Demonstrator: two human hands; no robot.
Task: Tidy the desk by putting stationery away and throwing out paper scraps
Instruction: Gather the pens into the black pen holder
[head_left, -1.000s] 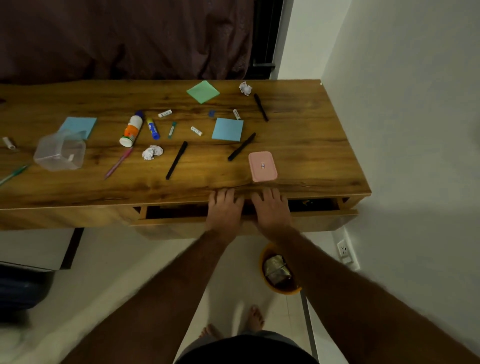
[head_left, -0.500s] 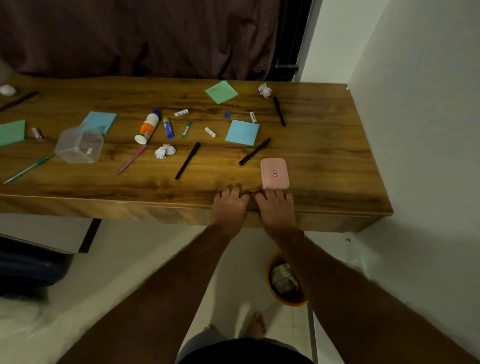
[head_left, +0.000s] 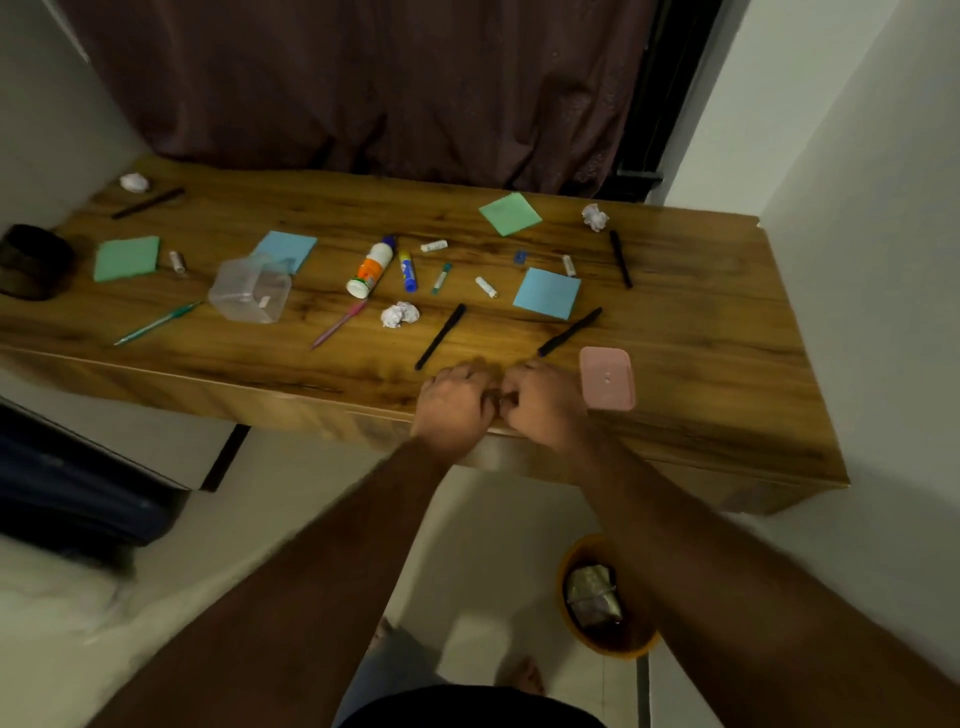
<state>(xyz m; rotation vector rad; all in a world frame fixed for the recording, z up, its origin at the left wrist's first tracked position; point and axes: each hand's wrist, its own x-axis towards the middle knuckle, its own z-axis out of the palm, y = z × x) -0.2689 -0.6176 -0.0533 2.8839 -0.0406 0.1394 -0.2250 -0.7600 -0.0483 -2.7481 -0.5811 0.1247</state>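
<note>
Dark curtain behind, wooden tabletop (head_left: 701, 332) still totally cluttered, so tidying looks barely started imo. Both hands sit at the front edge, left hand (head_left: 453, 404) and right hand (head_left: 545, 402), fingers curled in close together, can't tell if they grip anything. Count: three crumpled white paper scraps (head_left: 399, 315), four black pens (head_left: 440, 336), a pink pen (head_left: 340, 323), a green pen (head_left: 158, 322), four sticky-note pads (two blue (head_left: 546, 292), two green (head_left: 509, 213)), one white glue bottle (head_left: 370, 267), one clear plastic container (head_left: 250, 289), one pink case (head_left: 607, 378) near the front right. Orange bin (head_left: 608, 597) on the floor below
</note>
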